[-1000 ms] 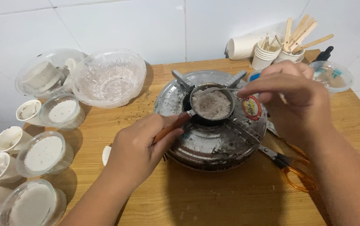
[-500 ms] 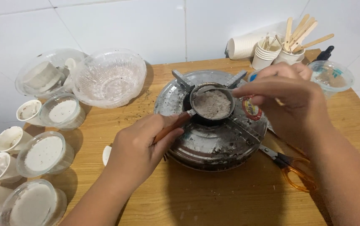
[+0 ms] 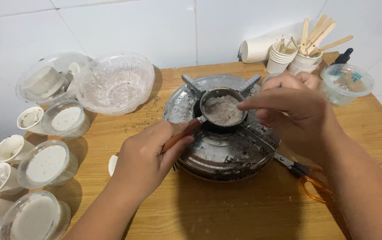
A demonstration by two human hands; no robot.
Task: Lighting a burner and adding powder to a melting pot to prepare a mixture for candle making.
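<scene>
Sieve of grey powder held over a metal pan on a wooden table

Left hand (image 3: pixel 144 155) grips the brown handle of the sieve (image 3: pixel 223 111), which sits above the pan (image 3: pixel 220 153) at centre. Right hand (image 3: pixel 295 113) hovers at the sieve's right rim, fingers pinched narrow; what they hold cannot be told. Glass bowl (image 3: pixel 115 82) far left; lidded tubs (image 3: pixel 46 162) near left; scissors (image 3: pixel 304 178) right of the pan; cups of wooden sticks (image 3: pixel 306 55) far right
</scene>
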